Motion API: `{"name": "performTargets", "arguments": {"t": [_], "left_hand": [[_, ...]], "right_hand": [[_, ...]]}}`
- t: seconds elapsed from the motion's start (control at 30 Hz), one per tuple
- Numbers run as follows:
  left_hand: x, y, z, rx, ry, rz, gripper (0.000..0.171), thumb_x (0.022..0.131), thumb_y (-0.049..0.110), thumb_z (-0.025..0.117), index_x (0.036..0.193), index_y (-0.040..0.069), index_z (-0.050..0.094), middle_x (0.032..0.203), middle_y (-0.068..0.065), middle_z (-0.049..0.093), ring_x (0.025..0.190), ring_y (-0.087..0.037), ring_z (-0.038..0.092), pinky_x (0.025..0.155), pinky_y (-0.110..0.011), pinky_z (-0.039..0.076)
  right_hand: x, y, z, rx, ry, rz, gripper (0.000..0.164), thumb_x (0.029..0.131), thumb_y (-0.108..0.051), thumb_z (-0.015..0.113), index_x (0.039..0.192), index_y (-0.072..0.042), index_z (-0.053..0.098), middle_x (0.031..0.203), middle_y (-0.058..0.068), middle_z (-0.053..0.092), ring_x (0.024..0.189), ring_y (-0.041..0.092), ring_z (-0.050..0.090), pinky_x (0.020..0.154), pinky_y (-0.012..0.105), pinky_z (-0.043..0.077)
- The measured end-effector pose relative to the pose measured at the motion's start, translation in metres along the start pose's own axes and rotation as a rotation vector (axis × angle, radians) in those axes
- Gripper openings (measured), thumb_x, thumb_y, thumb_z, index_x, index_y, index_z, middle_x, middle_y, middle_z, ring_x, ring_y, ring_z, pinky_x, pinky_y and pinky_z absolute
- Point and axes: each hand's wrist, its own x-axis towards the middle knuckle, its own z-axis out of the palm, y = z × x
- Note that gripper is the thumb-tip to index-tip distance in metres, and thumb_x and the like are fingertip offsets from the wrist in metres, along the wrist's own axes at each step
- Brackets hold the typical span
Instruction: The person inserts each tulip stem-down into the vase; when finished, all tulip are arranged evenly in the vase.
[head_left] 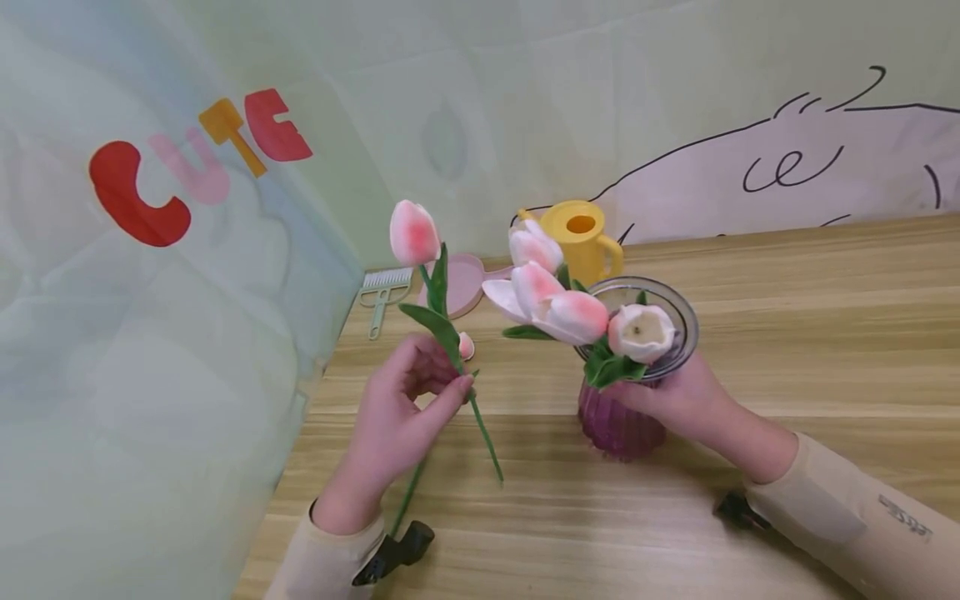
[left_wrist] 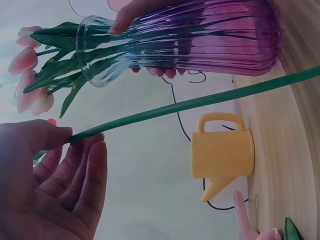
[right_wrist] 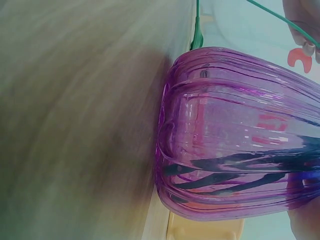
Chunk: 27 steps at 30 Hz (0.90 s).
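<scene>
My left hand (head_left: 401,421) pinches the green stem of a pink-and-white artificial tulip (head_left: 415,235) between thumb and fingers. Its bud points up and away, and the bare stem end slants down to the right, left of the vase. My right hand (head_left: 690,404) grips a ribbed glass vase (left_wrist: 225,40), purple toward its base and clear at the rim, around the neck. Several tulips (head_left: 577,315) stand in it, leaning left over the rim, their stems showing through the glass. Another tulip (head_left: 467,345) lies on the table, partly hidden behind my left hand.
Against the back wall stands a yellow watering can (head_left: 577,237). Left of it lie a pink dustpan-like piece (head_left: 459,283) and a pale green small brush (head_left: 381,293). A printed cloth wall (head_left: 187,358) borders the wooden table (head_left: 810,333) on the left.
</scene>
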Motion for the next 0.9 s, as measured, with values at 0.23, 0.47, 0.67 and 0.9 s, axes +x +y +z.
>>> {"name": "performTargets", "arguments": {"t": [0.23,0.47,0.67,0.9], "left_hand": [[0.005,0.003,0.002,-0.046,0.022,0.023,0.029,0.088,-0.013,0.072,0.113,-0.003,0.060,0.094,-0.013,0.071,0.079,-0.013,0.069,0.067,-0.027,0.062],[0.010,0.006,0.003,-0.122,0.077,0.090,0.028,0.085,-0.019,0.070,0.108,-0.008,0.057,0.099,-0.002,0.071,0.077,-0.018,0.070,0.069,-0.028,0.063],[0.013,0.009,0.005,-0.178,0.138,0.150,0.027,0.084,-0.020,0.069,0.105,-0.015,0.054,0.096,0.001,0.071,0.075,-0.017,0.072,0.068,-0.026,0.062],[0.013,0.014,0.007,-0.224,0.196,0.150,0.026,0.086,-0.017,0.070,0.106,-0.016,0.053,0.094,0.001,0.073,0.076,-0.013,0.073,0.067,-0.026,0.062]], "right_hand": [[0.001,0.000,0.000,0.009,-0.003,-0.008,0.059,0.073,0.011,0.080,0.126,-0.003,0.059,0.119,-0.008,0.070,0.113,0.007,0.065,0.103,0.018,0.049],[0.001,0.002,0.000,0.033,-0.004,-0.027,0.061,0.073,0.012,0.081,0.126,-0.008,0.060,0.119,-0.004,0.071,0.112,0.009,0.065,0.103,0.019,0.050],[0.000,0.002,0.000,0.016,0.012,0.002,0.061,0.072,0.011,0.081,0.126,-0.005,0.059,0.119,-0.006,0.070,0.113,0.008,0.065,0.103,0.019,0.049],[0.000,0.000,0.001,0.030,-0.002,-0.001,0.060,0.073,0.012,0.081,0.126,-0.006,0.059,0.119,-0.005,0.070,0.113,0.009,0.065,0.103,0.019,0.049]]}}
